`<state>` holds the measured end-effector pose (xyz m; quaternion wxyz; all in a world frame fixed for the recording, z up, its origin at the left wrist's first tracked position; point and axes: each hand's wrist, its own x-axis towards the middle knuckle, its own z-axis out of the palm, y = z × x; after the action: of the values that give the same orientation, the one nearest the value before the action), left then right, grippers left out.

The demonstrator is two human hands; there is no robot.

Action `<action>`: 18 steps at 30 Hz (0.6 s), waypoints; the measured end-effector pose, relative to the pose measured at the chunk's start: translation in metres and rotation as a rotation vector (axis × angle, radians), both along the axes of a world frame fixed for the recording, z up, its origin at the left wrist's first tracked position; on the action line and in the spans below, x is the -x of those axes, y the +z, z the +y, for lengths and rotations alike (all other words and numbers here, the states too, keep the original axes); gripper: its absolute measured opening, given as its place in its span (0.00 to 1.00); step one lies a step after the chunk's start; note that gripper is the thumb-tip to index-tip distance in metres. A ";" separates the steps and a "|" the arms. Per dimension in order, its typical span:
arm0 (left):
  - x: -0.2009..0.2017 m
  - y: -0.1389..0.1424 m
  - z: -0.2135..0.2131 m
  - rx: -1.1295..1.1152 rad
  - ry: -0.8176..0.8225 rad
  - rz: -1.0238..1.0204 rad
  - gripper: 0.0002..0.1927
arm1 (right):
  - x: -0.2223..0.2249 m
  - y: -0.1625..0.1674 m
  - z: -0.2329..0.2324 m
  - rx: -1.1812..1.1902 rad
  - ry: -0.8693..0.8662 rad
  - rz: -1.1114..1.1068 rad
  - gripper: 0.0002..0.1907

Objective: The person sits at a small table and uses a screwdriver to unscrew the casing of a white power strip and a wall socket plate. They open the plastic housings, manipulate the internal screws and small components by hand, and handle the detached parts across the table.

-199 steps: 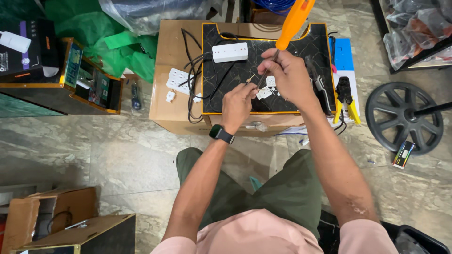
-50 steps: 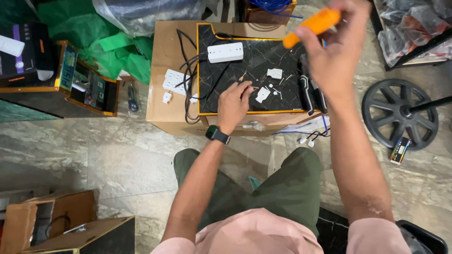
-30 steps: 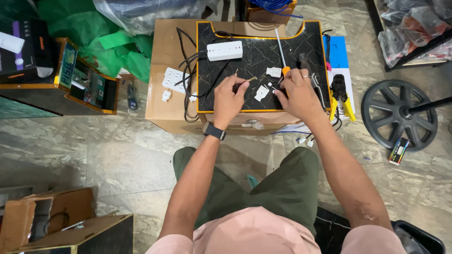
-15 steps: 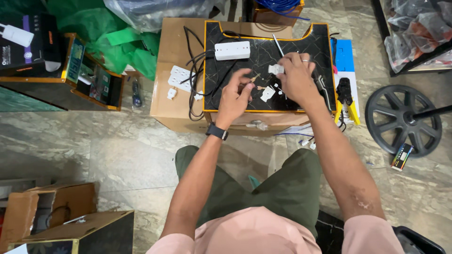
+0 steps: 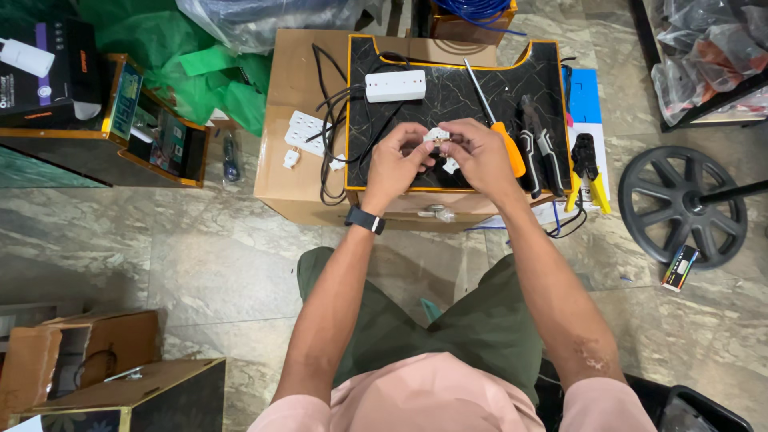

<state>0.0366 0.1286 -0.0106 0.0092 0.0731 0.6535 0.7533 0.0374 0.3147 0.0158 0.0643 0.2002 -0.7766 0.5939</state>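
Note:
Both hands meet over a black marble-patterned board (image 5: 496, 64) that lies on a cardboard box (image 5: 292, 96). My left hand (image 5: 394, 164) and my right hand (image 5: 478, 154) pinch a small white plug part (image 5: 437, 137) between their fingertips. An orange-handled screwdriver (image 5: 498, 126) lies on the board just right of my right hand. A white power strip (image 5: 395, 86) with a black cable rests on the board beyond my left hand. Another small white piece (image 5: 450, 166) lies under my hands.
Black pliers (image 5: 538, 148) and yellow-handled crimpers (image 5: 584, 160) lie at the board's right edge. A white socket plate (image 5: 306, 130) sits on the box. A black wheel (image 5: 684, 204) lies on the stone floor at right; cardboard boxes (image 5: 88, 360) stand lower left.
The orange screwdriver, held raised in my right hand earlier, now lies on the board. Both hands have come together on the small white plug part.

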 end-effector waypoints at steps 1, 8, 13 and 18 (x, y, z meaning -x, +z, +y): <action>-0.001 0.001 0.000 -0.018 -0.010 0.018 0.13 | 0.001 -0.003 0.001 0.054 0.006 -0.019 0.13; 0.002 -0.003 -0.002 -0.017 -0.013 0.029 0.10 | 0.002 -0.001 0.002 -0.088 -0.088 0.019 0.04; 0.004 -0.002 -0.001 -0.043 -0.014 0.001 0.11 | -0.010 0.018 -0.001 -0.334 -0.119 0.261 0.04; 0.000 0.002 -0.001 0.009 0.012 -0.025 0.12 | -0.013 0.037 -0.002 -0.384 -0.067 0.385 0.05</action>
<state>0.0364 0.1281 -0.0085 0.0131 0.0595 0.6571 0.7513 0.0508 0.3130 0.0529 0.1911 0.2920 -0.8547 0.3843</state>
